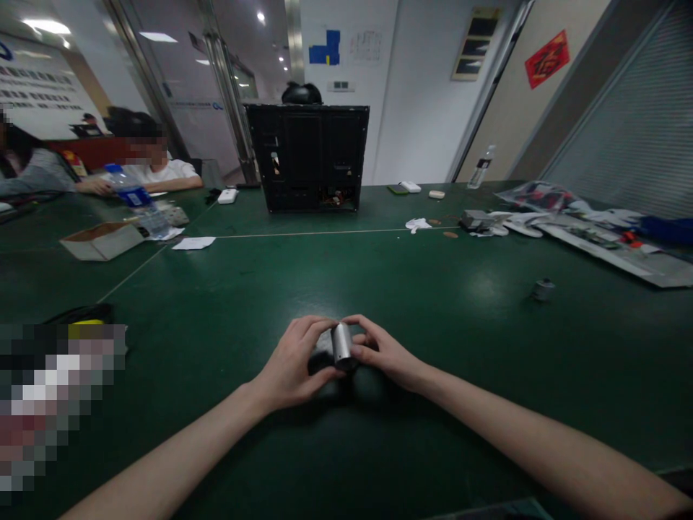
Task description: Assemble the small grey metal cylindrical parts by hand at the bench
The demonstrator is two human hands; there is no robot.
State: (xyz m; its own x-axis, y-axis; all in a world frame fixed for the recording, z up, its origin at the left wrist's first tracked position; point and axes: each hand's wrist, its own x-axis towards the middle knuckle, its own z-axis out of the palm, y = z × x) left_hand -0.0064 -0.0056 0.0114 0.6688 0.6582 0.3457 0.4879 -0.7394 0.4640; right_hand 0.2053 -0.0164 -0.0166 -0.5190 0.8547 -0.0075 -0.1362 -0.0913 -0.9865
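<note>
Both my hands meet over the green table (433, 318) near its front edge. Between them is a small silver metal cylinder (342, 345) attached to a dark part that is mostly hidden under my fingers. My left hand (295, 361) wraps around the dark part from the left. My right hand (379, 350) pinches the cylinder from the right with thumb and fingers. A second small grey cylindrical part (542, 289) lies alone on the table to the right, beyond arm's bend.
A black computer case (308, 159) stands at the table's far middle. A cardboard box (100, 240) and water bottle (138, 202) sit far left near two seated people. Bags and parts (585, 224) litter the far right. A black-yellow item (81, 318) lies at left.
</note>
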